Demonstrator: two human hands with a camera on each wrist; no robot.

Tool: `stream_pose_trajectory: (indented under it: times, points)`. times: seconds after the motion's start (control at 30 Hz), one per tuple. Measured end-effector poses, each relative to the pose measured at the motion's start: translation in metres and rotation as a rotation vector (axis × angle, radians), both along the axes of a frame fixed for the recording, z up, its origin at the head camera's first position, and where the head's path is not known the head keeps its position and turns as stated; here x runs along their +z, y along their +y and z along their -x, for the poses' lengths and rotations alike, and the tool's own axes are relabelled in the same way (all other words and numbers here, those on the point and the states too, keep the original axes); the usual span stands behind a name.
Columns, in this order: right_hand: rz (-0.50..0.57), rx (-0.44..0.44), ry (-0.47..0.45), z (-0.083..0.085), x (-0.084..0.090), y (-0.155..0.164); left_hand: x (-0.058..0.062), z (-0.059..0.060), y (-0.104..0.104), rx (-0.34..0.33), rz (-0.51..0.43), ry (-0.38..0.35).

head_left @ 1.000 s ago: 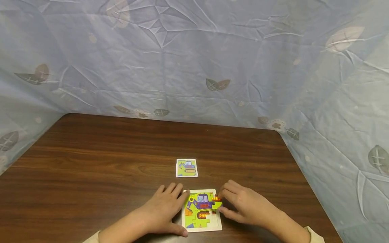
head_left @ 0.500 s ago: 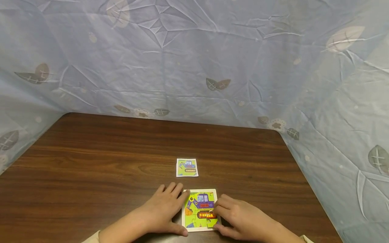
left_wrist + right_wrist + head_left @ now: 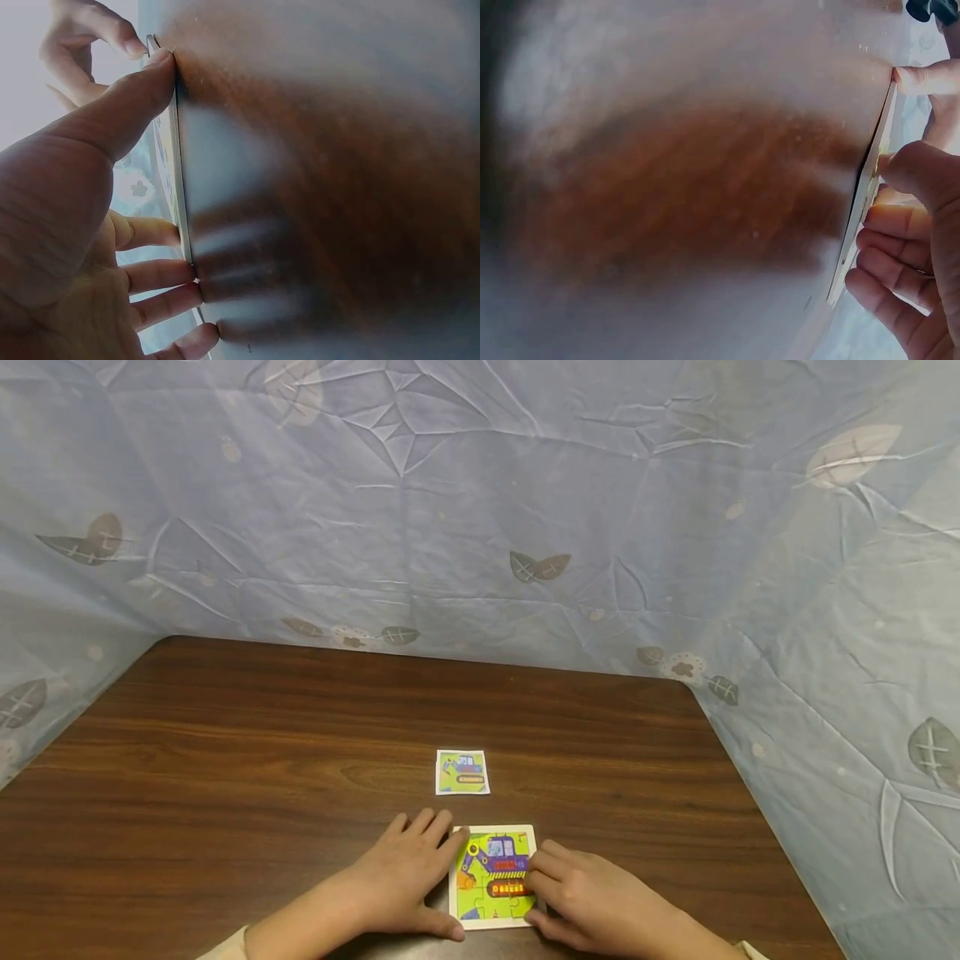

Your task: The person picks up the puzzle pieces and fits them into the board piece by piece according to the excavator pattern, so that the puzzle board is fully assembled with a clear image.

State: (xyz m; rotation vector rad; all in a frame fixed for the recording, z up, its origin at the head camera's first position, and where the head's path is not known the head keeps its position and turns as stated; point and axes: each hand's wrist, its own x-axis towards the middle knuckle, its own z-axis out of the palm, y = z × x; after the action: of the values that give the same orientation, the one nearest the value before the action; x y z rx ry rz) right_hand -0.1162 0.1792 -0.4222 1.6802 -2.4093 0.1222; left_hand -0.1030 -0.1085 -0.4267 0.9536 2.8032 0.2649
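Head view shows a white-framed digger puzzle (image 3: 495,877); left hand (image 3: 405,877) lies flat against it, right hand (image 3: 592,897) presses its pieces, fingers relaxed.

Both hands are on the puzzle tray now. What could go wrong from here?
1. The white square puzzle tray lies close to the near edge of the brown wooden table; a sideways shove might slide it off.
2. The right hand covers the tray's right side, so a badly seated piece there could go unseen.
3. The left hand steadies only the left edge; hard pressing may tip the thin tray.
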Motion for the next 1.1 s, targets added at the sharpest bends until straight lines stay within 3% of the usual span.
stream_pose_trajectory:
  times: [0.33,0.8,1.1]
  points:
    - [-0.065,-0.032,0.089,-0.0066,0.0027,-0.0054,-0.0014,0.0011,-0.0009,-0.009,-0.002,0.017]
    - [0.029,-0.053,0.038,-0.0055,-0.0035,-0.0031,-0.0017,0.0003,-0.0011,-0.011,0.001,0.045]
    - [-0.043,0.003,-0.021,-0.0056,-0.0008,-0.004,-0.0029,0.001,-0.0005,-0.01,0.007,0.051]
